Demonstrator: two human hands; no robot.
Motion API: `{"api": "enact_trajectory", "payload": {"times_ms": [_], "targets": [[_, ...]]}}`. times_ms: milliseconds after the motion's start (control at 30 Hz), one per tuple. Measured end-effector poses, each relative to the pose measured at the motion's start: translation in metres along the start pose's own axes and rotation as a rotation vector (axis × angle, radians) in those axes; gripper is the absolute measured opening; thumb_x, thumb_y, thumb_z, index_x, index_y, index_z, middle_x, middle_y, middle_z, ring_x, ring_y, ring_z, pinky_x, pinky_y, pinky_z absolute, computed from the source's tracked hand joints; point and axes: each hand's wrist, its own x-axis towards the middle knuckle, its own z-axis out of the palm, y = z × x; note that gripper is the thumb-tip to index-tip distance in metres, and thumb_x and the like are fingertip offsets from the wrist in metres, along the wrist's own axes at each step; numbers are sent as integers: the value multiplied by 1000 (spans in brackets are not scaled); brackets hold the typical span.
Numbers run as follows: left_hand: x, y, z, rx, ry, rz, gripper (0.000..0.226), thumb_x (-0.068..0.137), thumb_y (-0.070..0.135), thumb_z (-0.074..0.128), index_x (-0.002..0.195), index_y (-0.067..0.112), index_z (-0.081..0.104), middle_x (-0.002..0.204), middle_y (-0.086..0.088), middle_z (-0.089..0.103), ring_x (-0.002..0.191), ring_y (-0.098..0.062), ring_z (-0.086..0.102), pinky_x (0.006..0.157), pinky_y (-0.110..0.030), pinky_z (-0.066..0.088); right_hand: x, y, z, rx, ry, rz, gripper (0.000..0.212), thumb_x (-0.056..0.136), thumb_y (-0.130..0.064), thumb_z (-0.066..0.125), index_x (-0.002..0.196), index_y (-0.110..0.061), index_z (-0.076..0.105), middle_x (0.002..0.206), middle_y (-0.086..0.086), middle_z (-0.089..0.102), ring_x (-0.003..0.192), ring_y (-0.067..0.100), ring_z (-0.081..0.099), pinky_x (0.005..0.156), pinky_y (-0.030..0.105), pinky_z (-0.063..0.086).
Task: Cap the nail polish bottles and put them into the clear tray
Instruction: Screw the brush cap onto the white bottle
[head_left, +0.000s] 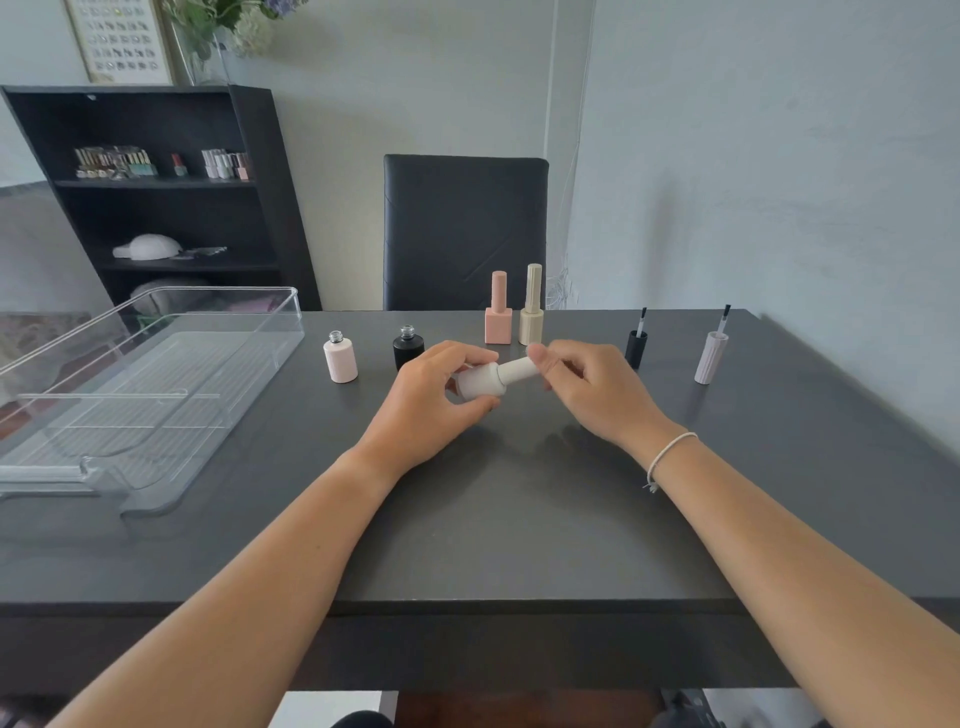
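Closest to us are our two forearms coming in over the near edge of the dark desk (519, 545), with a thin white bracelet (667, 457) on the right wrist. Out past them, around the middle of the desk, we've got the white nail polish bottle (480, 382) held up off the surface, tipped on its side. Our left hand (431, 400) is curled round the bottle body, and our right hand (587, 382) is pinching its white cap (519, 368), which sits on the neck.

Left of our hands, an uncapped pale pink bottle (340, 358) and an uncapped black bottle (408, 347) stand upright, apart from each other. Toward the far edge, a capped peach square bottle (498, 310) and a capped cream ribbed bottle (532, 306) stand just beside one another. Off to the right, a black brush cap (636, 345) and a lilac ribbed brush cap (711, 356) stand with bristles pointing up, well apart.

The clear tray (156, 332) sits at the left edge of the desk, nothing in it so far. Behind the far edge there's a black chair (462, 228), plus a black shelf unit (156, 197) by the wall.
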Motion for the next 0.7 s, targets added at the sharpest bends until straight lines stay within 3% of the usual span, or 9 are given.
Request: {"api": "enact_trajectory", "payload": {"times_ms": [67, 200, 300, 433, 567, 700], "targets": [[0, -1, 0, 6, 3, -2, 36, 72, 12, 75, 106, 19, 63, 103, 3, 62, 92, -9, 56, 81, -16, 46, 0, 0, -1, 23, 22, -6, 46, 89, -49, 42, 73, -8, 54, 52, -4, 42, 48, 8, 36, 51, 25, 31], [-1, -2, -2, 7, 13, -2, 36, 72, 13, 75, 106, 20, 63, 103, 3, 62, 92, -9, 56, 80, -16, 47, -1, -3, -1, 21, -19, -87, 8, 87, -26, 56, 90, -24, 49, 66, -10, 48, 53, 5, 41, 53, 14, 33], [0, -2, -1, 14, 3, 6, 36, 72, 13, 75, 106, 19, 63, 103, 3, 62, 92, -10, 56, 81, -19, 48, 0, -1, 1, 16, -16, -75, 9, 88, -27, 55, 85, -19, 53, 65, -13, 49, 56, 7, 44, 55, 17, 35], [0, -2, -1, 13, 6, 1, 36, 73, 14, 74, 106, 20, 63, 103, 5, 62, 92, -9, 56, 81, -17, 47, 1, 2, 1, 15, 8, -35, 33, 89, -43, 48, 81, -12, 57, 58, -4, 49, 52, 9, 41, 53, 27, 35], [0, -2, -1, 13, 3, -1, 36, 73, 14, 74, 106, 21, 62, 103, 5, 62, 91, -8, 56, 80, -16, 47, 1, 0, 1, 35, -13, -88, 13, 87, -32, 56, 94, -22, 51, 69, -10, 52, 57, -2, 47, 53, 8, 37], [0, -2, -1, 4, 5, 1, 36, 73, 14, 74, 106, 20, 63, 103, 5, 62, 91, -8, 56, 79, -14, 47, 1, 1, 2, 47, -24, -106, 9, 86, -22, 59, 93, -17, 55, 73, -18, 50, 60, -9, 48, 56, 3, 36]]}}
